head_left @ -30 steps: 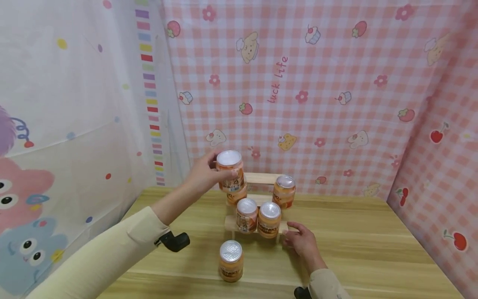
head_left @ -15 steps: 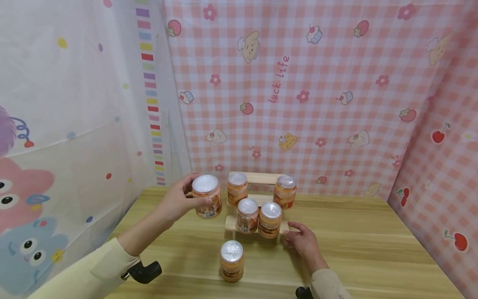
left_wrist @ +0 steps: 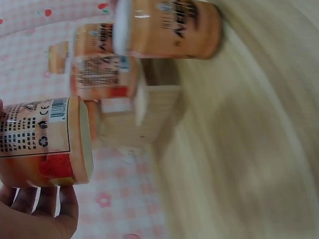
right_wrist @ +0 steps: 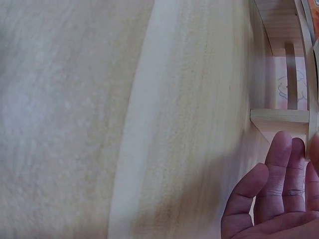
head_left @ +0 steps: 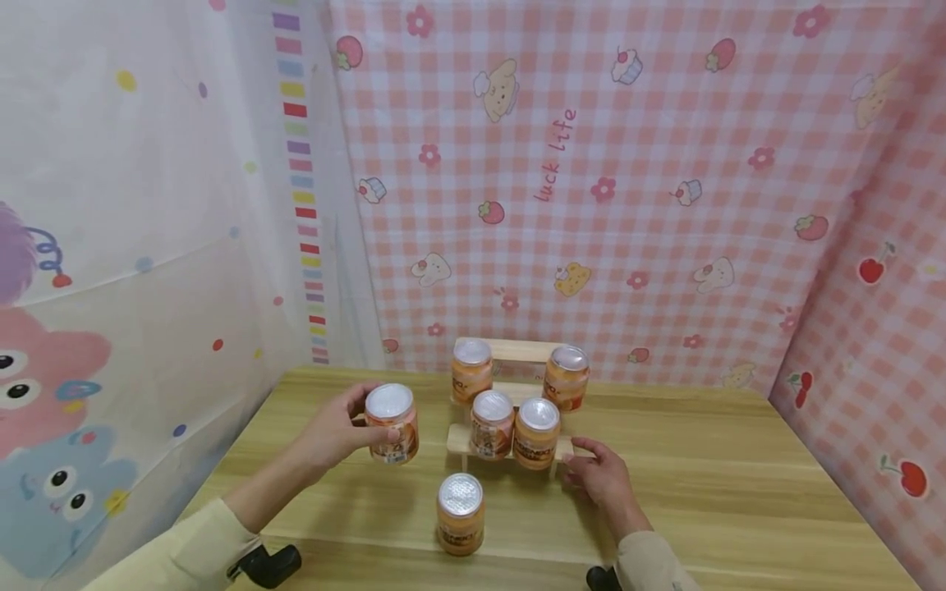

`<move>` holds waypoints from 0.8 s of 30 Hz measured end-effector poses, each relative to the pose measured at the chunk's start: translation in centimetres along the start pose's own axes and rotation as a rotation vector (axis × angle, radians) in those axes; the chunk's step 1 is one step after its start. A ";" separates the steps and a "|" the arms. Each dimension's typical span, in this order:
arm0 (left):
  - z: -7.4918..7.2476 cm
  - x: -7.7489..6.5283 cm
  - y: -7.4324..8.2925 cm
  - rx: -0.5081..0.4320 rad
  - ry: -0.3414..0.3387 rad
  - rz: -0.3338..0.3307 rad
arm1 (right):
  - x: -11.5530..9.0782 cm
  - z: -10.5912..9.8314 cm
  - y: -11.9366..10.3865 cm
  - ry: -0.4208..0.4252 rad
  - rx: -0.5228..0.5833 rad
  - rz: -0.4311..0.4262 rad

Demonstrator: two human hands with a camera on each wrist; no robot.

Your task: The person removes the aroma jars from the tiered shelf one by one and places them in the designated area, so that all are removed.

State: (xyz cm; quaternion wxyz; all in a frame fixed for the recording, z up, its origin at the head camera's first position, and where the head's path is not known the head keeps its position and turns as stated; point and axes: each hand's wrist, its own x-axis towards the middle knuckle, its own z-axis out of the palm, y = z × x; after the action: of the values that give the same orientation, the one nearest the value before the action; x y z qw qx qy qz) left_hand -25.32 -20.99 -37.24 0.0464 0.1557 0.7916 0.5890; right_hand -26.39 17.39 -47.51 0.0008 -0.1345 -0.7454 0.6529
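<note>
My left hand (head_left: 332, 431) grips an orange-labelled can (head_left: 390, 400) with a silver lid, holding it upright left of a stepped wooden rack (head_left: 459, 442). In the left wrist view, the can's barcode label (left_wrist: 59, 109) shows, and the fingers wrap it from below. My right hand (head_left: 602, 480) lies at the rack's right end; its loosely extended fingers (right_wrist: 278, 174) touch or nearly touch the lower step. Two like cans share the front step, a left one (head_left: 492, 427) and a right one (head_left: 537, 443). Behind them stand a left can (head_left: 471, 379) and a right can (head_left: 567, 384).
Another can (head_left: 461, 521) stands upright on the wood-grain table (head_left: 709, 509), in front of the rack. A pink checked cloth (head_left: 621, 230) hangs behind the table, with a white printed sheet (head_left: 185, 312) on the left side.
My left hand has carried its can away from above the rack's back left can, moving left, down and nearer. My right hand has stayed at the rack's right end.
</note>
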 end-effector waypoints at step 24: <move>3.2 -0.7 -6.9 -0.053 -0.040 -0.056 | 0.0 0.0 0.1 -0.004 -0.007 -0.001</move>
State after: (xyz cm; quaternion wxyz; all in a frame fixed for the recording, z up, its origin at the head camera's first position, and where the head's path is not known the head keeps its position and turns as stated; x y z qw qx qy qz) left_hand -25.16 -20.02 -44.77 0.0828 0.1439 0.7787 0.6050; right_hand -26.33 17.40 -47.61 -0.0008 -0.1331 -0.7479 0.6504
